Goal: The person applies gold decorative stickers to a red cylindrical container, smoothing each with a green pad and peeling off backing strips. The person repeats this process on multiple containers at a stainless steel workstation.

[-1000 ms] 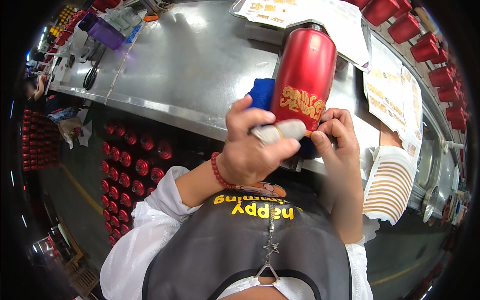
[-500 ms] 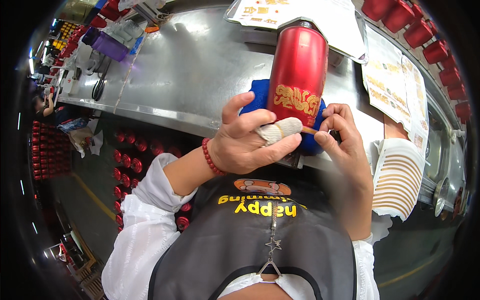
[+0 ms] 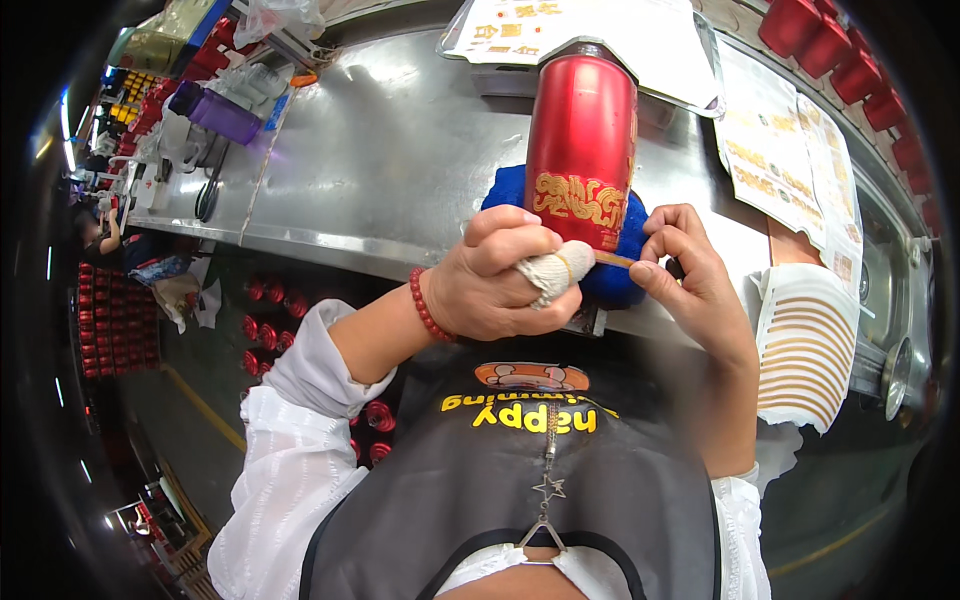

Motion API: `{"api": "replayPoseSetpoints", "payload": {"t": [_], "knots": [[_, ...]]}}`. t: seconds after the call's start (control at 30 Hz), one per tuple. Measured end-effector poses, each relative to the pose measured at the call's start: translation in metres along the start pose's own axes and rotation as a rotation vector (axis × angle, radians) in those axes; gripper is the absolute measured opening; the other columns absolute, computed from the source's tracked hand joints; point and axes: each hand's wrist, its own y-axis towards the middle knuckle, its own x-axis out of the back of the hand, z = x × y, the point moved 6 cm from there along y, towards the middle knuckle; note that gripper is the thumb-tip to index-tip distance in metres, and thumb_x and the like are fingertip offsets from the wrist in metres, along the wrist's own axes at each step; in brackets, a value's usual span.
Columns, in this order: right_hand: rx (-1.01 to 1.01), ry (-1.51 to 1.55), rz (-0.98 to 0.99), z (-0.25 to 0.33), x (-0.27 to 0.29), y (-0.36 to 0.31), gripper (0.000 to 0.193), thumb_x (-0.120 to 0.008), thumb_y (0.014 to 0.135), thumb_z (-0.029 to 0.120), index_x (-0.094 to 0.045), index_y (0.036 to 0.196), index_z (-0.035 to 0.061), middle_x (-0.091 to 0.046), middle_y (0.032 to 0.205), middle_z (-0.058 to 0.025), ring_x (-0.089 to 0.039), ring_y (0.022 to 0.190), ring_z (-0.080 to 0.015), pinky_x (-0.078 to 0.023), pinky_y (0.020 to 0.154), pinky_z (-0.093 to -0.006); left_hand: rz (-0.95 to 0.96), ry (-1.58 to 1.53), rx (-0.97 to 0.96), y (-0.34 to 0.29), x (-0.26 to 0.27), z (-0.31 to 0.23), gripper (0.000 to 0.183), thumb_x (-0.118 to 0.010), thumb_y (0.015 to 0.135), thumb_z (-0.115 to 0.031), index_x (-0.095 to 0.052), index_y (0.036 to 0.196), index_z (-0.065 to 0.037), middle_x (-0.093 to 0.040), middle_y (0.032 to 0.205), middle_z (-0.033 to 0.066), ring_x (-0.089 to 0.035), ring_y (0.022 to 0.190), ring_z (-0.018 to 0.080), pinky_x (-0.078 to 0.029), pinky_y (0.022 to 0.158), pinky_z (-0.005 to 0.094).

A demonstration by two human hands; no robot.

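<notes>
A shiny red metal bottle (image 3: 580, 120) with a gold pattern lies on a blue cloth (image 3: 508, 188), its base toward me and its dark neck pointing away. At the base, my right hand (image 3: 695, 280) pinches the end of a thin gold strip (image 3: 614, 260) between thumb and index finger. My left hand (image 3: 490, 275) is curled at the bottle's lower left edge. A white knit finger cover (image 3: 555, 272) on one of its fingers meets the strip's other end. The left fingertips are partly hidden, so what they grip does not show.
A white sheet with rows of gold strips (image 3: 805, 345) hangs over the bench edge at right. Printed gold decal sheets (image 3: 770, 150) lie beyond it. A purple bottle (image 3: 215, 112) lies far left on the metal bench (image 3: 400, 130). Red bottles (image 3: 380, 415) stand below.
My left fingers have curled in; they were stretched out before. More of the gold strip shows between the hands. The view has shifted slightly.
</notes>
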Motion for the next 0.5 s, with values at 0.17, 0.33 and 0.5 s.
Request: {"api": "replayPoseSetpoints", "payload": {"t": [0.17,0.33,0.5], "knots": [[0.050,-0.036,0.035,-0.004,0.000,-0.002,0.022,-0.069,0.093,0.020,-0.055,0.086,0.0042,-0.044,0.111,-0.0063,-0.044,0.105,-0.0172,-0.037,0.091,-0.0260,0.020,0.010,0.126,0.022,-0.013,0.010,0.029,-0.062,0.088,-0.017,-0.060,0.117,-0.021,-0.063,0.121,0.0029,-0.048,0.127,0.0273,-0.033,0.116,0.0495],[0.051,-0.037,0.070,0.006,-0.003,0.001,0.024,-0.067,0.095,0.021,-0.054,0.085,0.0037,-0.044,0.109,-0.0064,-0.044,0.101,-0.0167,-0.037,0.089,-0.0251,-0.205,-0.256,0.487,-0.008,-0.012,0.024,0.045,-0.080,0.077,-0.009,-0.060,0.116,-0.015,-0.062,0.124,0.0112,-0.050,0.126,0.0301,-0.036,0.114,0.0530],[0.062,-0.020,0.076,-0.003,0.001,-0.001,0.026,-0.061,0.100,0.024,-0.054,0.086,0.0035,-0.044,0.107,-0.0066,-0.044,0.097,-0.0161,-0.038,0.085,-0.0258,-0.135,-0.045,0.299,-0.020,0.000,0.005,0.031,-0.077,0.080,-0.008,-0.062,0.106,-0.017,-0.065,0.115,0.0079,-0.054,0.111,0.0242,-0.038,0.111,0.0528]]}}
